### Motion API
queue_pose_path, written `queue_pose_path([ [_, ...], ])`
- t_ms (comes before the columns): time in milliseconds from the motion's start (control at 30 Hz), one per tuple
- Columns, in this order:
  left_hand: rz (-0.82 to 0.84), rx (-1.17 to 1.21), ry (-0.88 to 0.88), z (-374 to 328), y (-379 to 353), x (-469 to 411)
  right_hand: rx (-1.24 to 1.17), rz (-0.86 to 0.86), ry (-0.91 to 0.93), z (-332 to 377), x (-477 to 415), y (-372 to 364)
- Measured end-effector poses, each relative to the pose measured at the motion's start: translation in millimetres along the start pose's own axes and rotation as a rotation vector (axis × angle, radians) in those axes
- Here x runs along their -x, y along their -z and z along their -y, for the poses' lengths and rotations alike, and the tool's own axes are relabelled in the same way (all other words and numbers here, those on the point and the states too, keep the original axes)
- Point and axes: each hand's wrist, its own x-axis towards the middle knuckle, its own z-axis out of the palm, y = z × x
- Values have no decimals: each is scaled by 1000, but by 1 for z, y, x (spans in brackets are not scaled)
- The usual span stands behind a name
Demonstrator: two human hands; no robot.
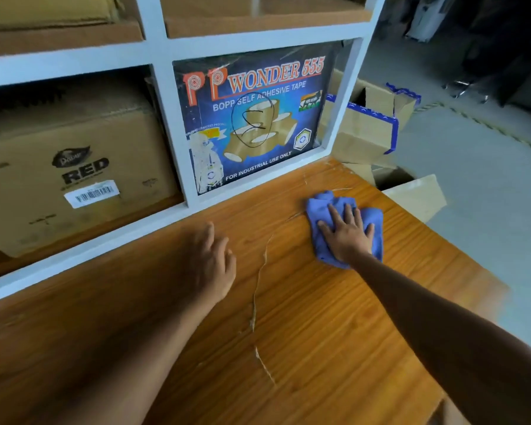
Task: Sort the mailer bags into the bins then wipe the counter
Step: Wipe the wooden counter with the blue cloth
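Two hands are at work over the counter [319,317]. The right hand's fingers [334,213] are spread straight and press flat on one blue cloth [319,204], so the right hand [347,234] pins the crumpled cloth to the wood at the far right of the counter, near the shelf unit [172,124]. The left hand's fingers [211,237] are blurred; they look loosely extended and hold nothing, and whether the left hand [212,262] touches the wood or hovers just over it cannot be told.

No mailer bags show on the counter or anywhere else in view, and no bins can be picked out, so the sorting looks finished, though that is a judgement. The wiping step is in hand. The cloth sits on the far right part, and the wider stretch to the left and near side probably remains to be covered. One pale scratch line [258,286] runs across the wood from far to near.

Counted beyond that: one brown carton marked RED [74,167] in the left shelf compartment, one blue tape carton [258,118] in the compartment to its right, and at least two cardboard boxes [365,130] on the floor beyond the counter's right edge.
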Motion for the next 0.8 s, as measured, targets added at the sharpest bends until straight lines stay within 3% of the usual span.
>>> queue_pose_path([
  [33,37,-95,-50,-2,-1,13,-18,-9,-97,-2,9,1],
  [100,85,-180,-74,-2,0,39,10,-32,-60,24,43,-12],
  [233,94,-197,-114,-7,1,78,85,112,545,61,133,-31],
  [300,103,-200,-130,-11,2,89,120,119,687,27,138,-21],
  [367,129,-208,-130,-13,5,96,117,54,520,-31,119,-9],
  [500,150,-303,-132,-21,5,100,3,-47,-171,-119,84,17],
  [567,144,-336,-111,-20,5,97,-4,-60,-223,-92,98,8],
  [700,127,-312,-80,-23,3,103,54,-13,238,-15,187,-27],
  [800,100,-262,-64,-29,1,116,81,92,549,-38,209,-21],
])
